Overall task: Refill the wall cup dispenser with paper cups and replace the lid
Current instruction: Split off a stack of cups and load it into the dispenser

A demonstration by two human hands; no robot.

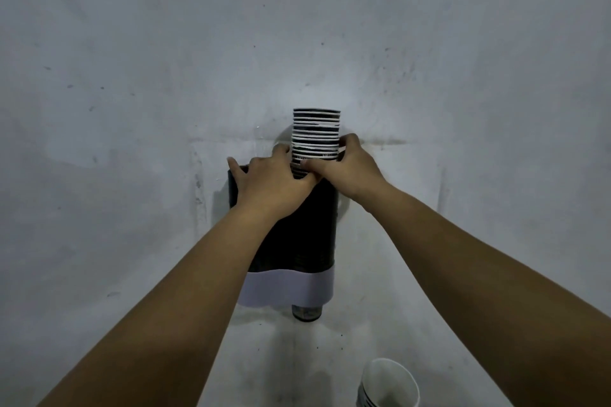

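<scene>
A dark cup dispenser [307, 235] with a pale band at its base hangs on the wall. A stack of black paper cups with white rims [316, 132] stands up out of its open top, partly sunk inside. My left hand [271, 182] rests on the dispenser's top rim, fingers against the stack's left side. My right hand [344, 165] grips the stack from the right and front. One cup's bottom [306, 313] pokes out below the dispenser. No lid is in view.
A grey, scuffed wall [132, 76] fills the view. A loose paper cup [388, 385], white inside, lies open toward me at the lower right.
</scene>
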